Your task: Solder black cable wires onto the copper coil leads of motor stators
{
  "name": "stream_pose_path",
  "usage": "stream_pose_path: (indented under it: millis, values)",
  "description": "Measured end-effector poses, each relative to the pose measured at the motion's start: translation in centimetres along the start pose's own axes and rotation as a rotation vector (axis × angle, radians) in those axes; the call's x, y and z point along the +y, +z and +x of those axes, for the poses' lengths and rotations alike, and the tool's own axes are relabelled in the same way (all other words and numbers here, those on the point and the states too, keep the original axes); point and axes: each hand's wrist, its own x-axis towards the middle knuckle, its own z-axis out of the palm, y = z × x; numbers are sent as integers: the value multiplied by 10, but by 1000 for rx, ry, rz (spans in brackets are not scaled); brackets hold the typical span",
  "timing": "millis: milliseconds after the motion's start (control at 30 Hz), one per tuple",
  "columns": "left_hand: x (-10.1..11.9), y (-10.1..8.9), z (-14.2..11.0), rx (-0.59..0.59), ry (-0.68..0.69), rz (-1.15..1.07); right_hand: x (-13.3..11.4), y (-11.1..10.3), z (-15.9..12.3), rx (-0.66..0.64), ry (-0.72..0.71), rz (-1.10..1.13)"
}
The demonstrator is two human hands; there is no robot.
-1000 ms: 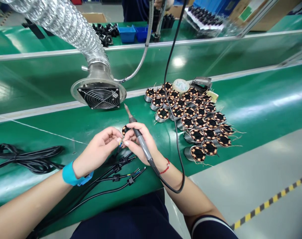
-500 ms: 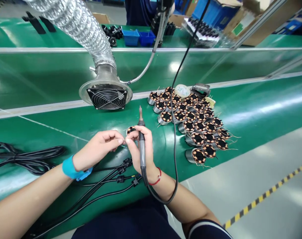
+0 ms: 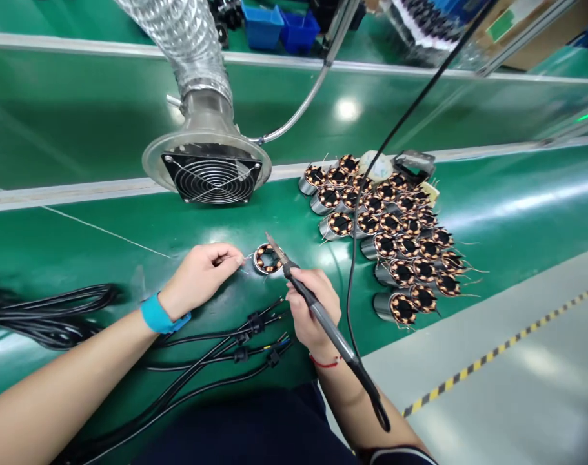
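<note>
My right hand (image 3: 315, 307) is closed round the handle of a soldering iron (image 3: 317, 309), its tip pointing up and left. That tip is over or beside a single motor stator (image 3: 263, 260) with copper windings on the green bench; I cannot tell whether they touch. My left hand (image 3: 204, 274), wearing a blue wristband, pinches thin wire ends (image 3: 245, 259) at the stator's left side. Below the hands lie black power cables (image 3: 211, 336) with stripped, coloured ends.
Many stators (image 3: 385, 242) stand grouped at the right, with the iron's black cord (image 3: 355, 258) hanging in front. A fume extractor fan (image 3: 213, 177) on a foil duct hangs behind the lone stator. Coiled black cable (image 3: 46, 310) lies at the left.
My right hand has come away from my left and turned the iron from upright to slanting, tip toward the stator. The stator now shows more fully. The view has tilted downward.
</note>
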Motion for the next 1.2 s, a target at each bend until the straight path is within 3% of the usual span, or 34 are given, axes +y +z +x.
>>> stream_pose_path:
  millis: [167, 867, 1200]
  values:
    - [1, -2, 2, 1, 1, 19, 4, 0, 4, 18, -108, 41]
    - [5, -4, 0, 29, 40, 42, 0, 1, 4, -73, -109, 51]
    - [5, -4, 0, 49, 68, 60, 1, 2, 4, -40, -100, 60]
